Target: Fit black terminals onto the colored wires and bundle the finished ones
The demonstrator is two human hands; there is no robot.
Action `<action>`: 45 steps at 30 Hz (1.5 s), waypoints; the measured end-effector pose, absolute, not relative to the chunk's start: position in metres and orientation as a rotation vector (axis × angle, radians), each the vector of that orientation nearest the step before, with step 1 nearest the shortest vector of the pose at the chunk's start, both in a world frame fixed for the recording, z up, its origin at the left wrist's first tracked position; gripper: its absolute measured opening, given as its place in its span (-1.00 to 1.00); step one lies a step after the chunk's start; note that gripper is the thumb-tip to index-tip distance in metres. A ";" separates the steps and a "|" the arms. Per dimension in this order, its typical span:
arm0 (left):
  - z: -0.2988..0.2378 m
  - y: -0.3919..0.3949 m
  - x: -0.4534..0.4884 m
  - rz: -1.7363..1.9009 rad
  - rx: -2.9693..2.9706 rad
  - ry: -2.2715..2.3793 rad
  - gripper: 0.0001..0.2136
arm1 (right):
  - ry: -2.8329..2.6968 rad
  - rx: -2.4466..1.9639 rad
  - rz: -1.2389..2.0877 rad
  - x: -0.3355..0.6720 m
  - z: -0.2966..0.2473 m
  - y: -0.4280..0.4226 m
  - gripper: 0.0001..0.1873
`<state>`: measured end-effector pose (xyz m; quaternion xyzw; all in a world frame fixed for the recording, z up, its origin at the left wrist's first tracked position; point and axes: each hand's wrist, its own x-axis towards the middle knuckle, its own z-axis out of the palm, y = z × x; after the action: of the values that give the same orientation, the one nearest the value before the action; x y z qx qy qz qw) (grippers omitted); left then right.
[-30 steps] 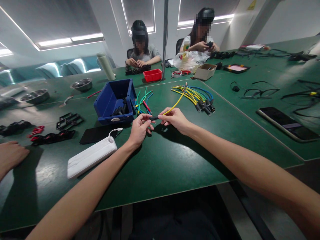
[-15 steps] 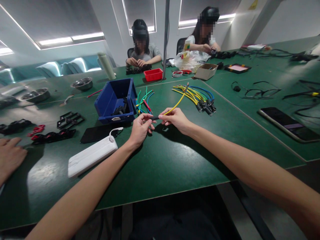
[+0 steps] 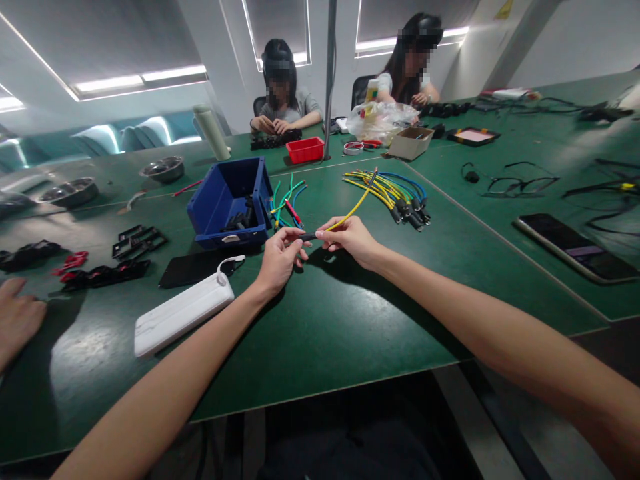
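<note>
Currently left hand (image 3: pixel 280 261) pinches black sleeve (image 3: pixel 308 237), right hand (image 3: pixel 351 242) yellow cable (image 3: pixel 357 205); wall sign (image 3: pixel 505 9) illegible.

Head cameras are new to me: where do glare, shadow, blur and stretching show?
Head view: glare on the glossy green tabletop, left of the rectangular white power bank; head view: shadow below the right hand; head view: the leftmost round metal bowl looks smeared; head view: the black, pale-edged phone, far right, looks stretched.
</note>
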<state>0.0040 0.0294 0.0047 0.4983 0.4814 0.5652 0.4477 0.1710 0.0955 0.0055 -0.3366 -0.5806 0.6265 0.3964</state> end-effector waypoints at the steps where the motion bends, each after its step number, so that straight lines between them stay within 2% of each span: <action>1: 0.005 0.029 0.004 1.399 1.239 1.190 -0.76 | -1.469 -0.855 1.587 0.171 0.005 0.095 -0.68; 45: 0.002 0.031 0.004 1.399 1.270 1.199 -0.75 | -1.493 -0.843 1.563 0.171 0.003 0.097 -0.69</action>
<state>0.0043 0.0314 0.0017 0.5104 0.4820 0.5623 0.4369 0.1706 0.0965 0.0033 -0.3329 -0.5901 0.6177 0.3993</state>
